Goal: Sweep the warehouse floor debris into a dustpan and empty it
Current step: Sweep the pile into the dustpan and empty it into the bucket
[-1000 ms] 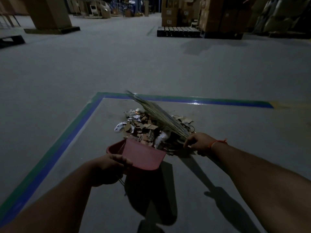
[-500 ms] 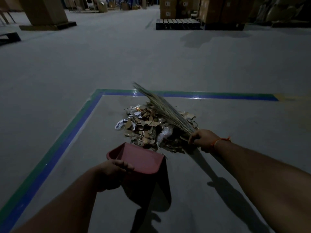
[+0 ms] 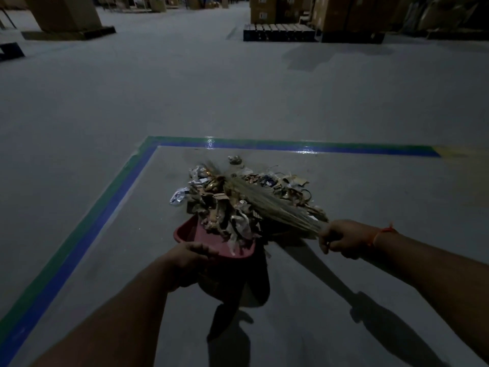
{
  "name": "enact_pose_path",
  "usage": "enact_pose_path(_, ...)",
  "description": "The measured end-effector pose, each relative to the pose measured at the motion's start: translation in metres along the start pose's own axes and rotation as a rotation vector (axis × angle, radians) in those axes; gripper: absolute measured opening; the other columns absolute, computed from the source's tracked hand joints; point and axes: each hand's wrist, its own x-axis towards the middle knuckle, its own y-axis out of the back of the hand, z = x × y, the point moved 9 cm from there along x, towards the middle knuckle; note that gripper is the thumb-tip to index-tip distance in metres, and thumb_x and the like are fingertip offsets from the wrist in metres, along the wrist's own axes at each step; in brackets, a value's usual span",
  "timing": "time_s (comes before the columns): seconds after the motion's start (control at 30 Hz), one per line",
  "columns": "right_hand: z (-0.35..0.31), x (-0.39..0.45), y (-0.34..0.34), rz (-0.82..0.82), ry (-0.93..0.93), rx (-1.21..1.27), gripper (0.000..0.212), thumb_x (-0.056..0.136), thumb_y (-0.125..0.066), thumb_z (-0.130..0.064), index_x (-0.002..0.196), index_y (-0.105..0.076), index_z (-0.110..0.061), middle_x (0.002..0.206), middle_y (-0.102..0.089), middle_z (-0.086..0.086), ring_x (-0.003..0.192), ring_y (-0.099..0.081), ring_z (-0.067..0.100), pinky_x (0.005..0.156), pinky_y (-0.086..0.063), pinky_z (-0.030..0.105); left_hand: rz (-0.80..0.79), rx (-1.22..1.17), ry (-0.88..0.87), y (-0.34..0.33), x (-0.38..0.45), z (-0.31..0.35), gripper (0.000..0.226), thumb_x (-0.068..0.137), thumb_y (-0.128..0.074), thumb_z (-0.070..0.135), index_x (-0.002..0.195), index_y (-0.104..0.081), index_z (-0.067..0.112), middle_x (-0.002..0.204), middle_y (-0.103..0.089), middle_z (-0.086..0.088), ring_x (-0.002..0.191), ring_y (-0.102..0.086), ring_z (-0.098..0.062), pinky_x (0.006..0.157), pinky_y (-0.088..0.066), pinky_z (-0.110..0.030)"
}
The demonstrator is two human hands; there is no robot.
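Red plastic is showing at the centre of the head view, where the dustpan (image 3: 185, 231) is sitting low on the grey floor (image 3: 238, 96) with its mouth facing the debris (image 3: 238, 197). The left hand (image 3: 185, 260) is gripping the pan's near edge, its fingers (image 3: 201, 247) curling over the rim. At the right of the frame the right hand (image 3: 341, 238) is closing around the neck of the straw broom (image 3: 267, 201), an orange thread (image 3: 381, 233) circling its wrist.

Half a second ago the pile was lying just beyond the pan with bare floor between them; now the broom's bristles are lying flat across the heap, and its near part is spilling over the pan's lip and covering much of the red tray. That suggests the sweep is working: a good share of the cardboard scraps and crumpled paper is resting in or on the pan, though the far part of the heap, towards the blue and green floor tape (image 3: 291, 145), is probably on the floor. Judging from this, another pull or two looks needed before lifting and emptying.

Pallets (image 3: 277, 33) and stacked boxes (image 3: 264, 9) are standing along the top of the frame, well apart from the work.
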Motion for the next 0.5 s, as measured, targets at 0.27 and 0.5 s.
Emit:
enact_pose_path(0.27,-0.009,0.030,0.015,0.067,0.048,0.083,0.026,0.091,-0.050,0.003,0.084,-0.069,-0.014,0.063,-0.063,-0.004,0.044,-0.053,0.018,0.048,-0.047,0.031,-0.012,-0.013,0.024,0.024,0.004,-0.010,0.029,0.098,-0.047,-0.010,0.107,-0.071,0.003,0.082,-0.065,-0.017,0.049,-0.052,-0.017,0.038,-0.039,-0.024)
enact_pose_path(0.5,-0.030,0.069,-0.018,-0.032,0.071,-0.069,0.026,0.089,-0.049,-0.003,0.084,-0.070,-0.018,0.081,-0.068,0.017,0.050,-0.059,0.019,0.052,-0.055,0.033,-0.063,0.003,0.032,0.030,0.014,-0.017,0.031,0.096,-0.046,-0.012,0.110,-0.070,0.003,0.075,-0.063,-0.014,0.050,-0.048,-0.017,0.039,-0.039,-0.025)
